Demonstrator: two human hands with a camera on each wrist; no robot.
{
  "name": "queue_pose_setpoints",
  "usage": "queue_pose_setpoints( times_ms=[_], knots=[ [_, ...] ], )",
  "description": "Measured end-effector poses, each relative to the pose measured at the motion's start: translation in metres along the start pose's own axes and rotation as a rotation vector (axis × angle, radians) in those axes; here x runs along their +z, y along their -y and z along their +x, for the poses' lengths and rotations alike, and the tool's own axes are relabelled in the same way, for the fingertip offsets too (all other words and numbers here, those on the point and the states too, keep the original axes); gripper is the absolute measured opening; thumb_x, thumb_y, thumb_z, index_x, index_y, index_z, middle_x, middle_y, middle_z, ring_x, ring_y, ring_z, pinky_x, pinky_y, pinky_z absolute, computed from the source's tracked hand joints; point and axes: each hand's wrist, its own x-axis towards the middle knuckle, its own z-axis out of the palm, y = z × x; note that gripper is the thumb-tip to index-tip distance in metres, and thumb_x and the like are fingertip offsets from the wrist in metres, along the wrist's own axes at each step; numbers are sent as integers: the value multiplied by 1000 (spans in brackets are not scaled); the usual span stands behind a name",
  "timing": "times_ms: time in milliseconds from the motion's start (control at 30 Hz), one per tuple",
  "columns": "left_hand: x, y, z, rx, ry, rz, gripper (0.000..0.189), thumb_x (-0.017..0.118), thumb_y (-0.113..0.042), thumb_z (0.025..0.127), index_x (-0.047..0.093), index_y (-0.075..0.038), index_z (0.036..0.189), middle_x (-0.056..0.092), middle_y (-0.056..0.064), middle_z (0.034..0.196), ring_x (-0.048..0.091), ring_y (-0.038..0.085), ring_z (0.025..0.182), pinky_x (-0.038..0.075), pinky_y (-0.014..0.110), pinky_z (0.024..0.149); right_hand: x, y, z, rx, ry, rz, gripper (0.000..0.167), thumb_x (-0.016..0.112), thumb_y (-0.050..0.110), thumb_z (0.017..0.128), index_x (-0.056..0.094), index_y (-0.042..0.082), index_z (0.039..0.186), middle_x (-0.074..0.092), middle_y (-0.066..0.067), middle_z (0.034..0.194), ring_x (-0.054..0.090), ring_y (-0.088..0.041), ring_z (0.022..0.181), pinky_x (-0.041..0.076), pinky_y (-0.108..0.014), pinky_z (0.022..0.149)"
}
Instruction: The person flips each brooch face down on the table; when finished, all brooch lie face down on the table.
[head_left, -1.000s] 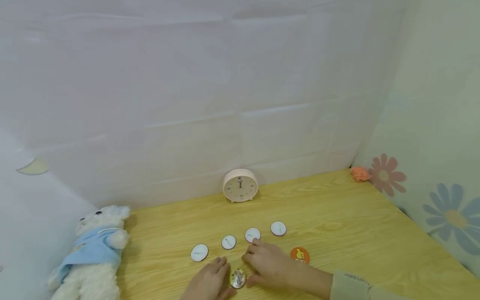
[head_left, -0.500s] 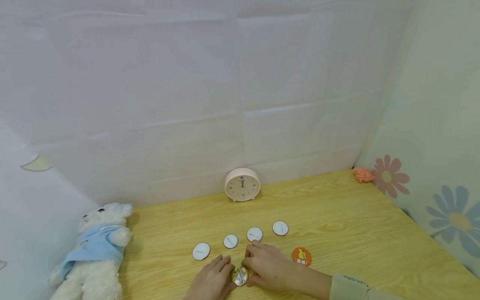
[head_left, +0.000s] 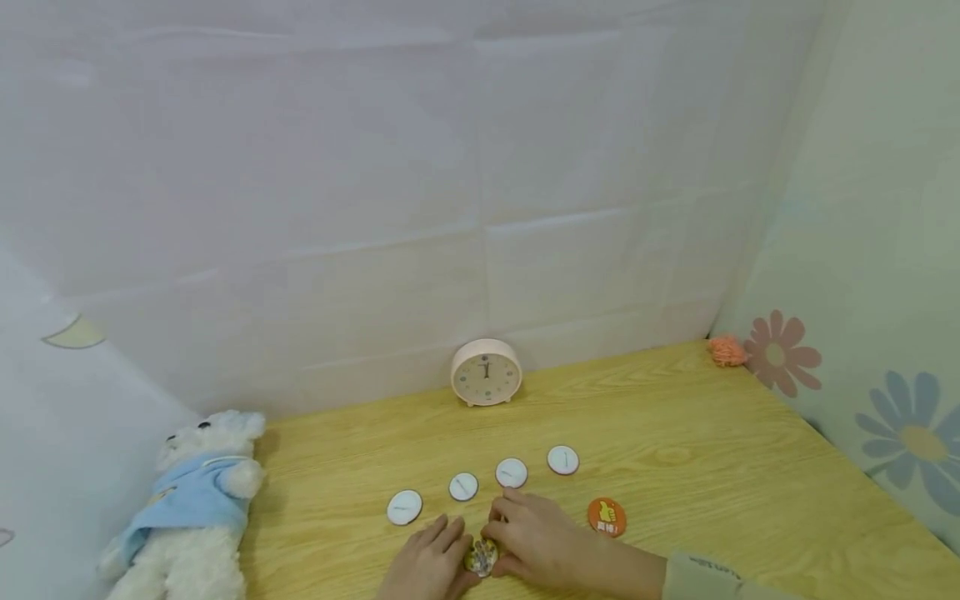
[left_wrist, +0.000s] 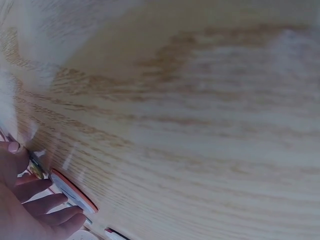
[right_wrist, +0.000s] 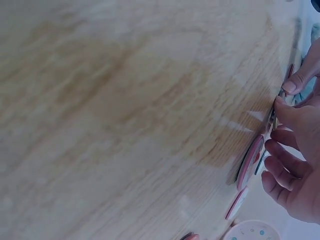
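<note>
A round pin badge [head_left: 482, 557] with a colourful picture on its face is held between both hands near the table's front. My left hand [head_left: 427, 562] pinches its left edge. From the other side my right hand [head_left: 543, 537] grips it with thumb and forefinger, the other fingers curved loosely. The left wrist view shows the left hand [left_wrist: 30, 200] at the lower left, with the badge [left_wrist: 36, 169] partly hidden. In the right wrist view, the right hand [right_wrist: 300, 135] meets the left thumb at the badge's edge.
Several badges lie pin side up in a row, including a left one [head_left: 405, 507] and a right one [head_left: 562, 459]. An orange thumbs-up badge [head_left: 606, 517] lies face up. Behind are a clock [head_left: 486, 372] and orange yarn-like bundle [head_left: 726, 351]; a plush bear [head_left: 198, 500] sits left.
My left hand has closed in on the badge's left edge, and the right fingers have drawn tighter around it. The badge's tilt has changed slightly. The other badges stay put.
</note>
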Motion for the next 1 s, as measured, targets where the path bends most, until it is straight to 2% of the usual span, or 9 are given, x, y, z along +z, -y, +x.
queue_pose_setpoints(
  times_ms=[133,300,600,733,867,1000],
  knots=[
    [-1,-1,-1,13,26,36,48,62,-50,91,71,-10,115,65,9,123,61,32,113,54,41,86,1,0,-2,-49,-35,-26,32,67,49,88,73,21,103,59,8,101,48,-4,89,43,-13,71],
    [-2,-1,-3,30,12,37,49,58,-51,93,71,-11,117,65,9,124,61,32,113,55,41,84,3,-1,-3,-89,-59,-42,28,64,48,91,72,21,98,58,7,101,48,-5,89,44,-13,71],
    [-3,-2,-5,-7,15,-8,44,55,-45,97,70,-11,120,64,8,127,60,31,116,55,43,86,4,-1,-3,-129,-77,-83,28,58,42,97,73,20,100,58,6,100,49,-7,89,46,-16,72],
    [-1,-3,-6,-20,14,1,44,55,-43,98,69,-8,121,64,8,127,59,30,117,54,41,87,5,-1,-4,-135,-125,-32,23,56,34,99,74,20,97,59,7,99,50,-7,88,47,-16,75],
    [2,-6,-5,-26,27,25,49,61,-42,94,65,-3,123,63,12,127,59,30,118,53,39,89,7,-1,-4,-114,-172,43,19,58,27,99,74,20,92,60,8,97,51,-5,86,45,-12,75],
    [2,-8,-4,-69,46,-21,57,68,-42,90,59,0,127,62,14,128,58,32,118,52,40,91,9,-2,-3,-91,-206,96,17,59,24,98,71,19,87,59,10,92,50,-3,83,43,-10,74]
  ],
)
